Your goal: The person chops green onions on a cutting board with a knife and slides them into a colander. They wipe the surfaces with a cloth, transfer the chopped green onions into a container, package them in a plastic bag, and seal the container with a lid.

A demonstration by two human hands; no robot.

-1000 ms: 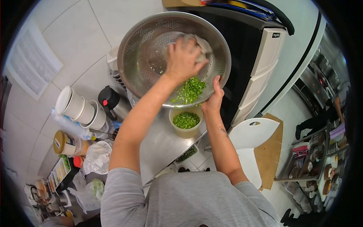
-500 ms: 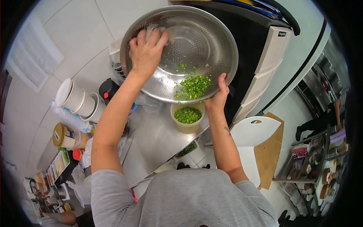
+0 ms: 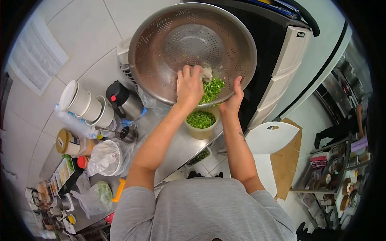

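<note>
A large perforated metal colander is tilted toward me over the steel table. My right hand grips its near right rim, thumb on the inside. Inside the colander, my left hand is closed on a crumpled whitish cloth or paper, right beside a heap of chopped green herbs. The heap lies against the near rim. Directly below that rim stands a pale plastic tub, with more chopped greens in it. My fingertips are partly hidden by the cloth.
On the left stand a steel thermos jug, stacked white containers, a bag-lined white bucket and a gold-lidded jar. White drawers flank the colander on the right. A white chair is near my right arm.
My left hand has moved with the cloth from the colander's far left wall down and right to the herbs at the near rim. The herb heap looks smaller; my right hand stays on the rim.
</note>
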